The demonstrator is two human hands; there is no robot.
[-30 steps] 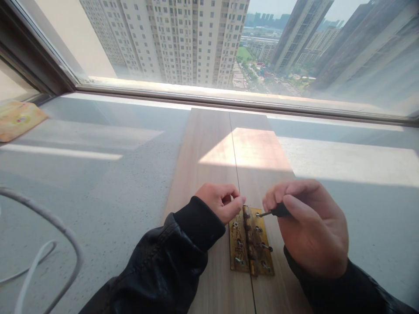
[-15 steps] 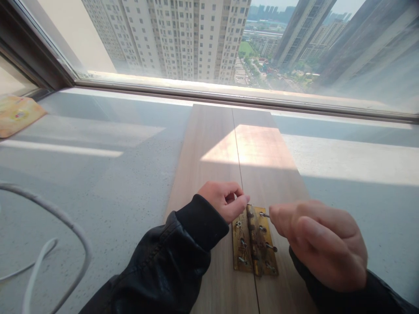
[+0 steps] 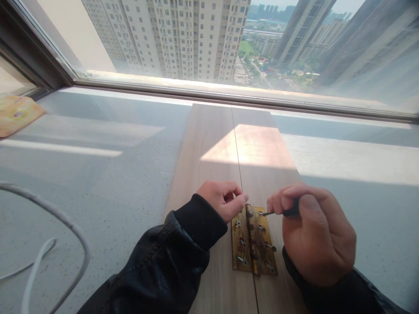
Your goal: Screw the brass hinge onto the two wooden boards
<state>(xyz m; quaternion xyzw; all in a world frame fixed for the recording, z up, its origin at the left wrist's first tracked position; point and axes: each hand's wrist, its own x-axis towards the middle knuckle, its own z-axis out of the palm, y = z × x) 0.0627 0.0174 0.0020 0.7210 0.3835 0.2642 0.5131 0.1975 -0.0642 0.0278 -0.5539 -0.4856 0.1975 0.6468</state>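
Note:
A brass-coloured butt hinge (image 3: 254, 242) lies opened flat across the seam between two wooden boards (image 3: 212, 131). Several screws stand in its holes, some of them tilted. My right hand (image 3: 319, 233) is wrapped round the dark handle of a screwdriver (image 3: 291, 208), whose thin shaft points left. Its tip meets the screw (image 3: 261, 214) in the upper right hole. With thumb and forefinger pinched together, my left hand (image 3: 222, 200) rests at the hinge's upper end and covers its upper left corner.
The boards lie on a pale speckled sill (image 3: 131, 174) below a large window with a dark frame (image 3: 163, 90). A white cable (image 3: 78, 235) loops at the left. Further back on that side is a yellow-orange packet (image 3: 19, 114).
My right hand has turned about the screwdriver, so its dark handle now shows, and has shifted slightly left. My left hand and the hinge have stayed nearly still.

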